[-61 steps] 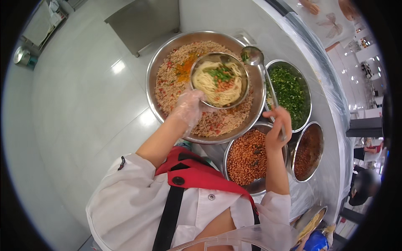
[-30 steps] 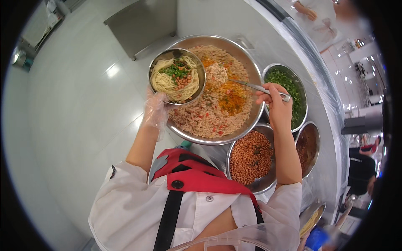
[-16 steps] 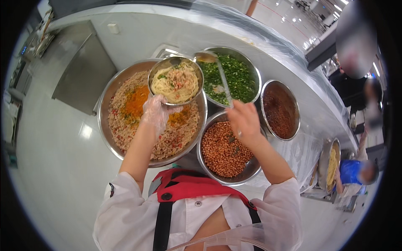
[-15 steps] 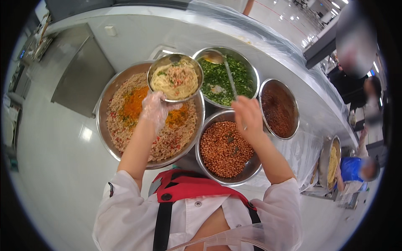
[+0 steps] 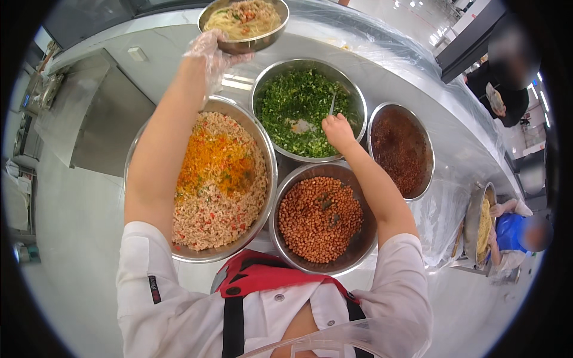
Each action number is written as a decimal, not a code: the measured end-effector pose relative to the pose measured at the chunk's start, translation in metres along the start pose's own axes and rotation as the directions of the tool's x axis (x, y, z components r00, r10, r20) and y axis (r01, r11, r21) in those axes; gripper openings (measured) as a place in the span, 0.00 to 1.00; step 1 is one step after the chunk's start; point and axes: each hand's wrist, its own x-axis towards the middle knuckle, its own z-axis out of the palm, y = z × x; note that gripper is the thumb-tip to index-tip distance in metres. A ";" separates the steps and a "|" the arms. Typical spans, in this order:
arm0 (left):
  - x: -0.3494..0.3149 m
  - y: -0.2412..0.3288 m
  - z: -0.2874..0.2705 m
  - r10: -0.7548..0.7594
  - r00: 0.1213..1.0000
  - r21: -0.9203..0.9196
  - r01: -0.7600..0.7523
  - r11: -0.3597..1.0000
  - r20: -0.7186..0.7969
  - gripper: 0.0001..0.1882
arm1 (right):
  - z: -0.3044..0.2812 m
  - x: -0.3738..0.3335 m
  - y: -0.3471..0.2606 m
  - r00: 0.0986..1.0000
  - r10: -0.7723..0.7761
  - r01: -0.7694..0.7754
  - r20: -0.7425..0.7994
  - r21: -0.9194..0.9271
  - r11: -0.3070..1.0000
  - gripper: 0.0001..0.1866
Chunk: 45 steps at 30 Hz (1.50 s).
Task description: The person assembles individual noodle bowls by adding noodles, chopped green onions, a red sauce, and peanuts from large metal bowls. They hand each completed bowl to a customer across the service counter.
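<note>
Single head-worn fisheye view, looking steeply down from close above the peanut bowl (image 5: 322, 224), edges curving toward the rim

Four bowls packed rim to rim: rice mix (image 5: 218, 179), greens (image 5: 301, 107), peanuts (image 5: 319, 218), chili (image 5: 400, 149). Open counter (image 5: 382, 65) beyond them.
</note>
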 end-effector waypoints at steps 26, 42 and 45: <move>0.026 -0.020 -0.048 -0.031 0.999 -0.058 0.033 0.998 0.040 0.23 | -0.086 -0.043 -0.035 0.930 0.338 -0.220 -0.147 0.516 0.828 0.08; -0.037 -0.035 -0.075 -0.047 0.989 -0.386 0.097 0.917 0.138 0.24 | -0.094 -0.115 -0.113 0.969 0.188 -0.147 -0.158 0.243 0.959 0.16; -0.057 -0.033 -0.074 -0.039 0.977 -0.388 0.120 0.914 0.211 0.25 | -0.101 -0.109 -0.113 0.922 0.286 -0.206 -0.259 0.296 0.933 0.15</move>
